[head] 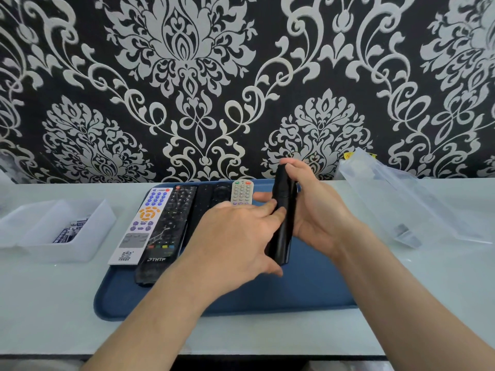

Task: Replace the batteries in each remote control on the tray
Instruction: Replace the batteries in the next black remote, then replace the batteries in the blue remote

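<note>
A slim black remote (283, 210) is held upright and back-side toward me over the blue tray (294, 287). My right hand (316, 210) grips it from the right. My left hand (241, 236) grips its lower part, fingers on its face and thumb under its bottom end. On the tray's left lie a white remote with blue and orange buttons (142, 223), a long black remote (167, 231), another black remote (211, 199) partly hidden by my left hand, and a small grey remote (242, 192).
A white plastic box (88, 231) holding batteries (70, 231) stands left of the tray. A clear plastic box (401, 199) lies tilted at the right, near the patterned wall. The pale table's front edge runs along the bottom.
</note>
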`<act>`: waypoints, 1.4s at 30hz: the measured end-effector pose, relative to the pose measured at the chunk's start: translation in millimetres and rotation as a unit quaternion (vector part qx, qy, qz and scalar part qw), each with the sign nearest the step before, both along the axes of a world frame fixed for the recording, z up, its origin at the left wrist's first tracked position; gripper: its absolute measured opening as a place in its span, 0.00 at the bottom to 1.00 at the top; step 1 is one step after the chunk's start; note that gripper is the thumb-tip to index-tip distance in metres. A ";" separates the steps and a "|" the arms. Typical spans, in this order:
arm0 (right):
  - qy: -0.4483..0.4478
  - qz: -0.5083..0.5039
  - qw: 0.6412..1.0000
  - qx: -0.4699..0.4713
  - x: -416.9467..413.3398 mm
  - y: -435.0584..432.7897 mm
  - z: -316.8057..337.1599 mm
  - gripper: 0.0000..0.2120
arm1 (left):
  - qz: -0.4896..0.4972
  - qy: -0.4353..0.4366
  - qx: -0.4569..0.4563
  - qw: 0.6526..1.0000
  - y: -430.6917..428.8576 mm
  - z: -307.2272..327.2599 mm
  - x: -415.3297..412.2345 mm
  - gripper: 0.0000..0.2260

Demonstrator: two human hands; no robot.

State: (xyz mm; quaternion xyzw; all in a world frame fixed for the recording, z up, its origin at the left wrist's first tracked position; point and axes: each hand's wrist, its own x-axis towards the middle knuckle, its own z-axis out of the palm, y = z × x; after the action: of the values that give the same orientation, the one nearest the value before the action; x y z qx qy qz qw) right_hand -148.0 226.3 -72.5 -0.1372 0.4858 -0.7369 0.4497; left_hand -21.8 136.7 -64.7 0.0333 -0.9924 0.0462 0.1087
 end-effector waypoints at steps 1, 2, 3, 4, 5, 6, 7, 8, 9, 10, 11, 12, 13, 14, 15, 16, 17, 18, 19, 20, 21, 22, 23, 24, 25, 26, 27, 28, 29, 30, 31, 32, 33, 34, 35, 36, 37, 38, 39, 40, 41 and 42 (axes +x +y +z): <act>0.002 0.002 1.000 -0.003 -0.4 0.0 -0.2 0.07 | 0.000 0.018 0.009 1.000 -1.3 -1.0 0.4 0.40; 0.006 0.002 1.000 -0.006 -0.6 0.3 0.1 0.07 | -0.001 0.031 0.011 0.999 -3.3 -4.2 1.0 0.40; 0.010 0.000 1.000 -0.011 -1.1 0.4 0.5 0.07 | -0.003 0.041 0.016 0.999 -4.2 -6.3 0.6 0.39; 0.012 -0.004 1.000 -0.016 -1.5 0.6 1.2 0.07 | -0.006 0.050 0.023 0.998 -4.5 -7.6 0.7 0.39; 0.012 -0.011 1.000 -0.019 -2.0 0.6 1.9 0.07 | -0.005 0.054 0.029 0.998 -5.2 -8.9 -0.3 0.39; 0.009 -0.019 1.000 -0.021 -2.6 1.0 2.5 0.07 | -0.005 0.053 0.039 0.998 -4.5 -8.0 -2.0 0.40; 0.005 -0.030 0.999 -0.024 -3.3 1.3 2.9 0.08 | -0.005 0.045 0.068 0.997 -3.4 -6.2 -3.3 0.40; -0.001 -0.047 0.998 -0.030 -4.2 1.8 2.9 0.08 | -0.002 0.043 0.104 0.994 -2.5 -6.3 -5.4 0.39; -0.012 -0.070 0.997 -0.037 -4.5 1.8 3.5 0.09 | 0.005 0.037 0.145 0.989 -0.5 -6.9 -7.2 0.38; -0.026 -0.100 0.994 -0.043 -4.4 1.6 4.4 0.09 | 0.012 0.034 0.185 0.982 3.2 -7.6 -8.9 0.36; -0.039 -0.130 0.990 -0.049 -3.2 0.5 4.5 0.10 | 0.016 0.034 0.215 0.976 7.6 -9.2 -10.6 0.32; -0.046 -0.147 0.987 -0.054 -2.0 -0.6 4.4 0.10 | 0.025 0.041 0.230 0.972 12.3 -11.7 -13.1 0.29; -0.048 -0.148 0.986 -0.052 0.1 -1.7 4.0 0.11 | 0.039 0.056 0.235 0.970 15.8 -15.0 -15.8 0.27; -0.042 -0.134 0.989 -0.045 2.1 -2.0 4.0 0.13 | 0.053 0.072 0.237 0.967 18.8 -17.1 -18.0 0.28; -0.026 -0.112 0.993 -0.032 3.1 -2.1 3.9 0.14 | 0.065 0.085 0.245 0.964 19.5 -19.1 -19.6 0.29; -0.001 -0.094 0.995 -0.019 2.0 -0.8 4.1 0.17 | 0.079 0.088 0.265 0.957 18.2 -20.1 -21.0 0.29; 0.033 -0.083 0.996 -0.008 -1.1 1.1 4.0 0.19 | 0.094 0.095 0.297 0.946 15.3 -18.7 -22.9 0.27; 0.076 -0.076 0.994 0.008 -4.4 2.9 3.8 0.21 | 0.114 0.103 0.331 0.931 10.6 -17.4 -24.4 0.25; 0.126 -0.072 0.989 0.032 -7.8 4.6 2.7 0.21 | 0.132 0.113 0.361 0.916 5.8 -16.6 -26.5 0.23; 0.177 -0.068 0.980 0.063 -9.7 5.4 0.6 0.20 | 0.148 0.118 0.381 0.905 1.4 -17.0 -28.0 0.21; 0.219 -0.060 0.969 0.095 -9.0 5.5 -1.5 0.18 | 0.162 0.120 0.384 0.901 -1.5 -18.2 -29.5 0.20; 0.255 -0.048 0.957 0.130 -6.0 4.7 -3.4 0.16 | 0.171 0.117 0.366 0.907 -3.2 -19.3 -30.3 0.19; 0.283 -0.038 0.944 0.165 -3.5 3.3 -6.0 0.17 | 0.175 0.112 0.324 0.923 -3.3 -21.0 -31.6 0.17; 0.304 -0.030 0.933 0.190 -1.8 0.7 -9.7 0.17 | 0.175 0.105 0.268 0.941 -2.6 -22.6 -31.9 0.15; 0.316 -0.023 0.927 0.201 -1.7 -2.0 -14.2 0.16 | 0.169 0.094 0.215 0.957 -1.8 -25.5 -32.2 0.13; 0.325 -0.017 0.922 0.208 -2.9 -4.5 -19.0 0.15 | 0.161 0.076 0.176 0.968 -1.0 -28.9 -32.4 0.11; 0.334 -0.013 0.917 0.217 -4.1 -6.5 -22.3 0.15 | 0.151 0.052 0.148 0.976 -0.4 -32.6 -32.7 0.11; 0.345 -0.012 0.910 0.231 -5.3 -8.6 -24.6 0.17 | 0.145 0.022 0.127 0.981 -0.7 -35.8 -32.9 0.12; 0.359 -0.010 0.900 0.247 -5.7 -10.1 -26.5 0.19 | 0.142 -0.001 0.118 0.983 -1.9 -38.8 -33.0 0.14; 0.377 -0.007 0.889 0.260 -5.6 -10.9 -27.7 0.20 | 0.139 -0.019 0.117 0.983 -3.5 -40.0 -32.3 0.17; 0.399 -0.005 0.877 0.267 -4.6 -10.3 -27.6 0.20 | 0.124 -0.028 0.120 0.985 -4.5 -40.2 -31.1 0.19; 0.428 -0.016 0.863 0.268 -3.3 -8.9 -25.9 0.19 | 0.099 -0.037 0.121 0.987 -5.4 -39.8 -29.9 0.23; 0.461 -0.041 0.844 0.272 -3.2 -6.9 -23.4 0.20 | 0.073 -0.053 0.121 0.989 -5.9 -39.1 -28.9 0.26; 0.505 -0.076 0.812 0.284 -4.8 -3.3 -20.6 0.20 | 0.058 -0.077 0.119 0.988 -6.1 -38.3 -28.1 0.29; 0.559 -0.105 0.762 0.309 -8.5 0.5 -19.0 0.21 | 0.055 -0.102 0.116 0.986 -6.8 -38.1 -27.5 0.31; 0.612 -0.117 0.701 0.347 -12.7 4.5 -18.5 0.21 | 0.060 -0.121 0.109 0.985 -8.0 -38.4 -27.0 0.31; 0.643 -0.108 0.647 0.397 -16.1 8.2 -19.4 0.22 | 0.065 -0.125 0.104 0.985 -9.6 -39.2 -26.9 0.30; 0.646 -0.080 0.610 0.452 -17.3 10.4 -21.1 0.22 | 0.068 -0.117 0.102 0.985 -11.4 -39.3 -26.6 0.28; 0.634 -0.043 0.587 0.501 -17.3 11.4 -23.8 0.21 | 0.068 -0.105 0.102 0.987 -12.8 -39.4 -26.7 0.28; 0.618 -0.010 0.573 0.538 -17.0 11.1 -27.4 0.21 | 0.067 -0.094 0.102 0.988 -14.4 -38.8 -26.6 0.27; 0.611 0.009 0.563 0.557 -16.7 11.6 -30.5 0.21 | 0.067 -0.084 0.105 0.989 -14.9 -38.2 -26.8 0.26; 0.617 0.013 0.553 0.560 -17.4 11.9 -32.3 0.21 | 0.068 -0.075 0.108 0.989 -15.5 -37.7 -26.6 0.26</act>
State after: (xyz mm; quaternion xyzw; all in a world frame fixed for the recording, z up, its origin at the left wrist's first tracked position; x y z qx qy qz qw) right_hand -165.4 238.2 -104.9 -0.2850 0.9568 -0.0449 0.0348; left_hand -48.4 121.2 -102.4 0.1084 -0.9924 -0.0512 0.0269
